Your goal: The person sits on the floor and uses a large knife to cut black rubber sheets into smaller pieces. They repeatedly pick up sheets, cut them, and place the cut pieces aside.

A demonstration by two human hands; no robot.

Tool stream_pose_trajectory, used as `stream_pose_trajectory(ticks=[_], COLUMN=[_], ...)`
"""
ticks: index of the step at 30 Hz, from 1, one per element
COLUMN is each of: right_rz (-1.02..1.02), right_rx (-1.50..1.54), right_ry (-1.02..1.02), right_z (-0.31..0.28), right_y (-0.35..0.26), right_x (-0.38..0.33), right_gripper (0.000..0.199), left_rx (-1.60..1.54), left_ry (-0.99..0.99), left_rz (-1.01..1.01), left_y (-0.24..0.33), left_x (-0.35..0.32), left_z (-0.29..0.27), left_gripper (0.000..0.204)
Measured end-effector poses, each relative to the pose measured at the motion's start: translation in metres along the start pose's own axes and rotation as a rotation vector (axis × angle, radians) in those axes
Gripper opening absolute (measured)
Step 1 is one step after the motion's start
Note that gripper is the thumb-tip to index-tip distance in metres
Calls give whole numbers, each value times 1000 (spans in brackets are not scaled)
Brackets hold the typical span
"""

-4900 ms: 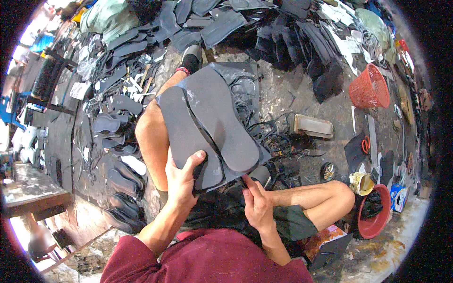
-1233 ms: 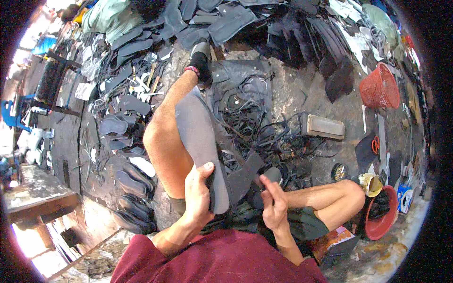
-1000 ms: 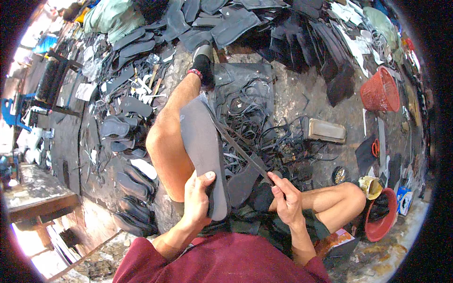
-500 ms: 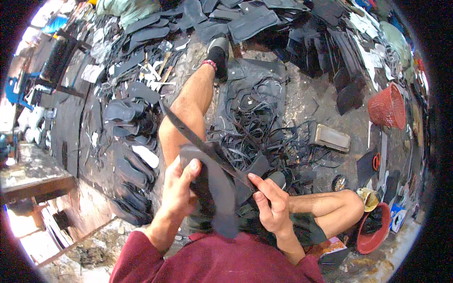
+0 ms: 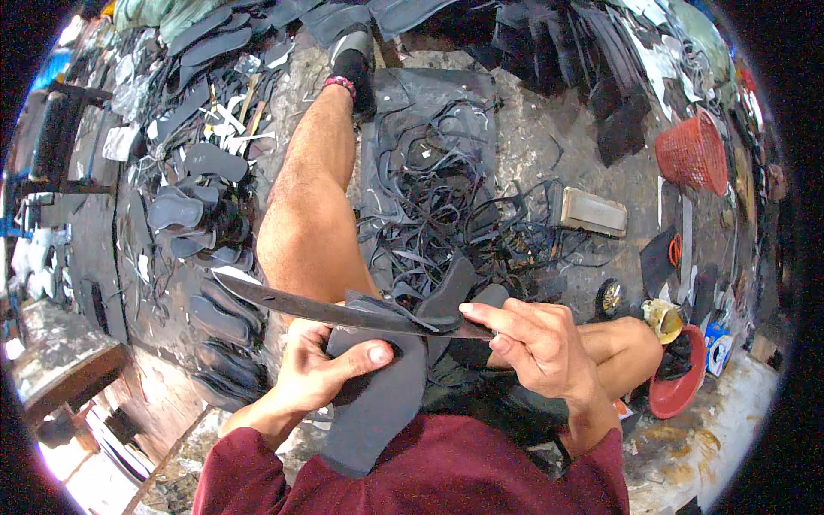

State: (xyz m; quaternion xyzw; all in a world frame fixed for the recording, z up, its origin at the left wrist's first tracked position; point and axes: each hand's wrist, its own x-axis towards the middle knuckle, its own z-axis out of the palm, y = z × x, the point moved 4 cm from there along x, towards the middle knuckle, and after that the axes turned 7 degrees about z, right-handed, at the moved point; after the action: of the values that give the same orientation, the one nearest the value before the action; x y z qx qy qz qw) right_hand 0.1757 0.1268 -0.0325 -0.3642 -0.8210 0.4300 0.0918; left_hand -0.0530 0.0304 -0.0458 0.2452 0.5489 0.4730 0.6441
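Note:
My left hand (image 5: 330, 365) grips a dark grey shoe sole (image 5: 378, 399), thumb lying on its upper face and fingers hidden beneath. Across the sole's far edge lies a long, dark curved knife (image 5: 318, 307), its tip pointing left over my knee. The knife's right end sits in my right hand (image 5: 545, 348), the index finger stretched along it. A thin grey sliver (image 5: 386, 311) stands up beside the blade. Just beyond, another dark sole-shaped piece (image 5: 451, 287) rests near a heap of black trimmed strips (image 5: 429, 206).
Stacks of dark soles (image 5: 219, 313) line the floor at left. Beyond the strips lies a black mat (image 5: 390, 90). To the right are a grey rectangular block (image 5: 592, 213), a red basket (image 5: 691, 154), orange-handled scissors (image 5: 675, 251) and a red basin (image 5: 687, 386). My bare leg (image 5: 313, 180) stretches forward.
The knife has swung from a steep diagonal to nearly level across the sole. My right hand has moved right, and the sole's near end has turned left. The whole view has shifted.

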Motion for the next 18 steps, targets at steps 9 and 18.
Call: stream_pose_trajectory(ticks=[9, 18], right_rz=[-187, 495], right_rx=[-140, 773], right_ry=[-207, 233], right_z=[-1, -20], right_y=[-27, 59], right_x=[64, 4], right_gripper=[46, 55], left_rx=[42, -2], left_ry=[-64, 512], left_rz=[-84, 583], left_y=[0, 41], left_x=[7, 3], left_z=[13, -18], left_gripper=[34, 24])
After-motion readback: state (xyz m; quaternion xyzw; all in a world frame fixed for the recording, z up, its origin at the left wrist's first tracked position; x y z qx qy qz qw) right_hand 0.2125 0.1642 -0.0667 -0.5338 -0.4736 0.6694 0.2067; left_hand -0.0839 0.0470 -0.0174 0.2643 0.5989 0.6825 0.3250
